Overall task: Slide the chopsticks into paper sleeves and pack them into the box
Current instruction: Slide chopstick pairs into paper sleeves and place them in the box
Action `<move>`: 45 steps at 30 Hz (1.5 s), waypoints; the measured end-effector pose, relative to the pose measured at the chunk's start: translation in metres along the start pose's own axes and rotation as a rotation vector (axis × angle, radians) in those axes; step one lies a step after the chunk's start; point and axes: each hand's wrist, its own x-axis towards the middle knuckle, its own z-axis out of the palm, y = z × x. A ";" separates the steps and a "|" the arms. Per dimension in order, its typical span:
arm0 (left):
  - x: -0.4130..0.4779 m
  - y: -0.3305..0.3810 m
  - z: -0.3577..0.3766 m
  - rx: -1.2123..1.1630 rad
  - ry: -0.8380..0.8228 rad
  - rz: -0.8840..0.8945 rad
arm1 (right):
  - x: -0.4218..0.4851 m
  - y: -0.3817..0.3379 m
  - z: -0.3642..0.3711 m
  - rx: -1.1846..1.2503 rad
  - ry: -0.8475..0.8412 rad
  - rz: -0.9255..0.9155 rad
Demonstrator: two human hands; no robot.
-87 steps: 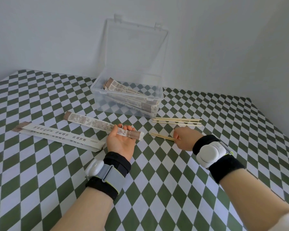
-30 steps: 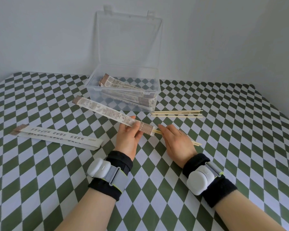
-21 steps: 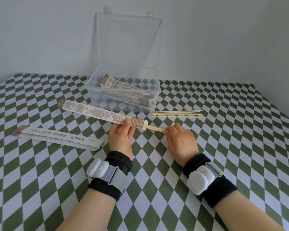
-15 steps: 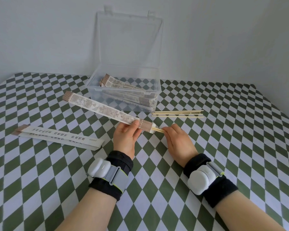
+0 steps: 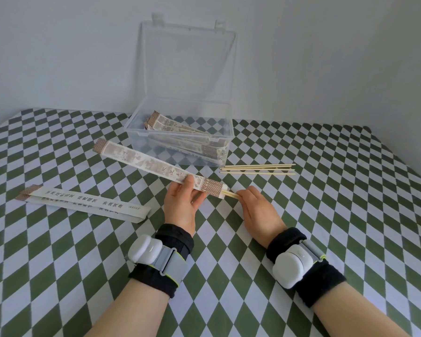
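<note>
My left hand [image 5: 181,205] grips a printed paper sleeve [image 5: 141,161] near its open end and holds it slanted above the table. My right hand [image 5: 260,210] pinches the ends of a pair of chopsticks [image 5: 230,195]; only a short length sticks out of the sleeve's mouth. The clear plastic box [image 5: 180,127] stands behind with its lid up, and several filled sleeves [image 5: 180,139] lie inside. Several loose chopsticks [image 5: 258,169] lie to the right of the box.
Flat paper sleeves [image 5: 83,203] lie stacked on the checked tablecloth [image 5: 350,190] to the left. A grey wall rises right behind the box. Both wrists wear black bands with white devices.
My right hand picked up a pair of chopsticks and pushed them into the sleeve; less wood shows now. My left hand lifted the sleeve off the table and tilted it.
</note>
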 end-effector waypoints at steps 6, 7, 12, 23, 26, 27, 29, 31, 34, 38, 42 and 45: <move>-0.002 -0.002 0.001 0.065 -0.030 -0.032 | -0.002 -0.001 0.002 0.048 -0.023 -0.033; -0.002 -0.001 0.000 0.043 -0.003 -0.020 | -0.003 0.000 0.002 0.069 0.005 -0.046; -0.002 0.002 0.003 -0.064 0.041 -0.010 | -0.004 0.006 0.000 0.076 0.028 -0.026; -0.002 0.001 0.002 0.002 -0.052 -0.067 | -0.003 0.008 -0.005 0.644 -0.079 0.053; -0.002 0.001 0.002 -0.010 -0.044 -0.070 | -0.002 0.014 -0.010 0.814 -0.094 0.061; -0.002 0.001 0.002 -0.010 -0.047 -0.074 | -0.001 0.015 -0.010 0.832 -0.105 0.064; -0.001 0.002 0.002 -0.009 -0.060 -0.079 | 0.001 0.015 -0.011 0.864 -0.118 0.081; -0.001 0.002 0.002 0.005 -0.086 -0.097 | 0.002 0.014 -0.011 0.888 -0.113 0.104; -0.003 0.000 0.003 0.056 -0.128 -0.120 | 0.003 0.014 -0.010 0.895 -0.103 0.141; -0.003 0.000 0.002 0.055 -0.137 -0.121 | 0.003 0.014 -0.009 0.896 -0.101 0.151; -0.004 -0.001 0.004 0.082 -0.169 -0.131 | 0.003 0.015 -0.009 0.908 -0.102 0.162; -0.005 -0.003 0.004 0.107 -0.160 -0.114 | 0.004 0.016 -0.007 0.893 -0.125 0.179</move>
